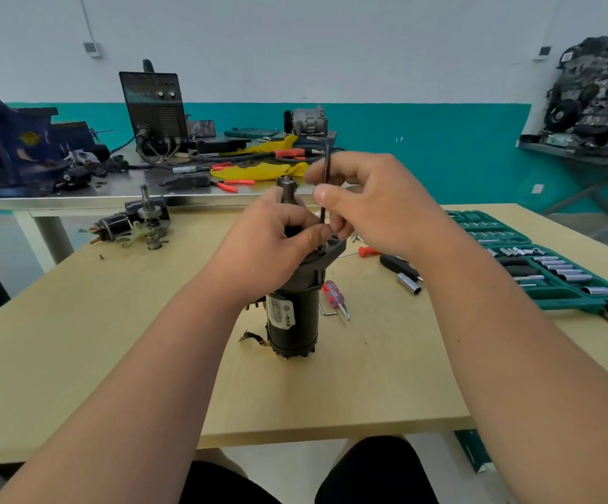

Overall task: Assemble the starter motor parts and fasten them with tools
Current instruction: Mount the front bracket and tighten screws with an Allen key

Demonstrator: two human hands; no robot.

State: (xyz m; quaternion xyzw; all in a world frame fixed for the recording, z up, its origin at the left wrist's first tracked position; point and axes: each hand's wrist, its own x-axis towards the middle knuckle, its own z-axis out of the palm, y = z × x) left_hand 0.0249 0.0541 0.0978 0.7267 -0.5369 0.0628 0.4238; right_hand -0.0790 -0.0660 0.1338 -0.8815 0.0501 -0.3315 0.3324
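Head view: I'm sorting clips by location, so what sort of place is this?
Probably an auto repair workshop: an open socket set, a bench vise and a welding machine are in view.

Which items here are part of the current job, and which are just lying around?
In use: starter motor, upright on the table, gripped by the left hand; hex key, pinched by the right hand, tip at the flange.
Lying about: socket set; red screwdriver; solenoid with loose parts, far left; welder and vise on the back bench.
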